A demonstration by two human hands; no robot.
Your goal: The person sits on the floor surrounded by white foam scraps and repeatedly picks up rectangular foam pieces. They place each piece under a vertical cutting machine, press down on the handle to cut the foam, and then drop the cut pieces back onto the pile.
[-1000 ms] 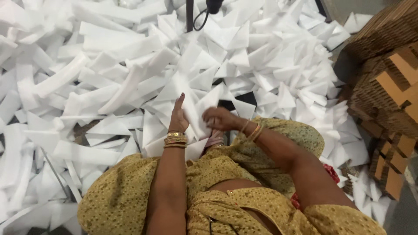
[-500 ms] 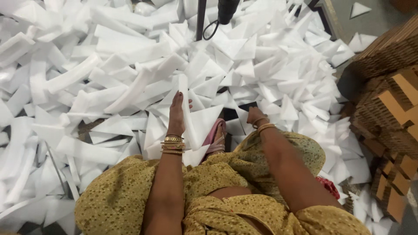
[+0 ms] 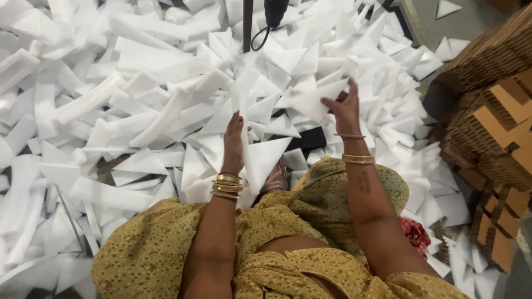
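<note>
Fingers of the left hand (image 3: 233, 141) lie straight and close together, flat against an upright stack of white foam triangles (image 3: 259, 160) held on edge just beyond the knees. Gold bangles (image 3: 226, 186) ring that wrist. Farther out, the right hand (image 3: 344, 111) pinches a single white foam triangle (image 3: 316, 99) between thumb and fingers, lifted above the heap. White foam offcuts (image 3: 127, 99) cover the floor on all sides. Stacked brown cardboard pieces (image 3: 493, 116) stand along the right edge of the heap. A dark cable (image 3: 260, 39) hangs at the far edge.
</note>
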